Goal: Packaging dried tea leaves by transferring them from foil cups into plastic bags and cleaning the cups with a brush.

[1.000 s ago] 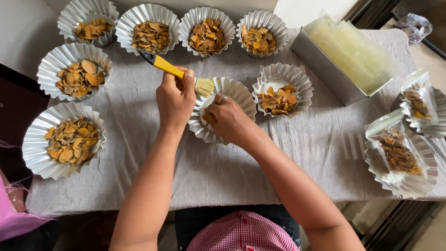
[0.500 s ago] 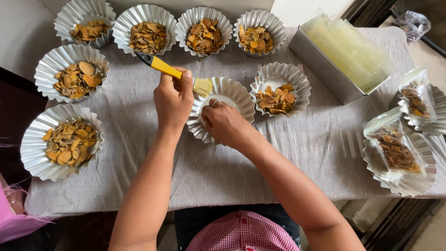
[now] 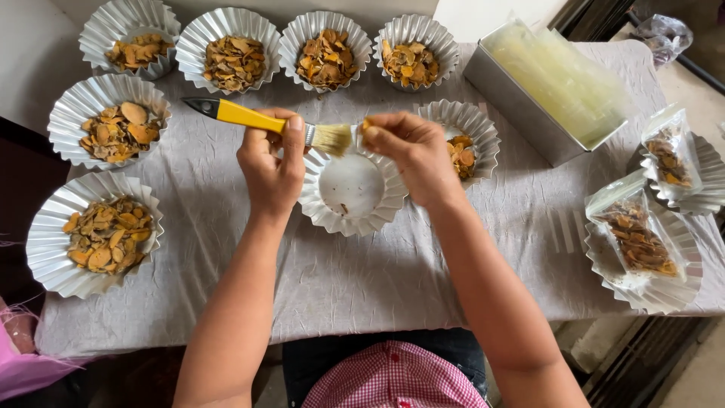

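My left hand [image 3: 272, 162] grips a brush with a yellow handle [image 3: 242, 115] and pale bristles [image 3: 332, 139]. The bristles point right, toward my right hand [image 3: 411, 155]. That hand pinches a small orange dried piece [image 3: 365, 125] right at the bristle tips. Both hands hover over a fluted foil dish [image 3: 352, 189] that holds only a few crumbs. Just right of it, partly behind my right hand, stands a foil dish of dried orange slices [image 3: 462, 151].
Several foil dishes of dried slices ring the grey cloth: along the back [image 3: 325, 53] and down the left [image 3: 94, 234]. A metal tray of clear bags [image 3: 555, 83] sits back right. Two filled clear pouches [image 3: 638, 234] lie in foil dishes at the right edge.
Both hands have lifted from the near-empty dish. My right hand rose with a small piece to the bristles, and the dish's bottom now shows.
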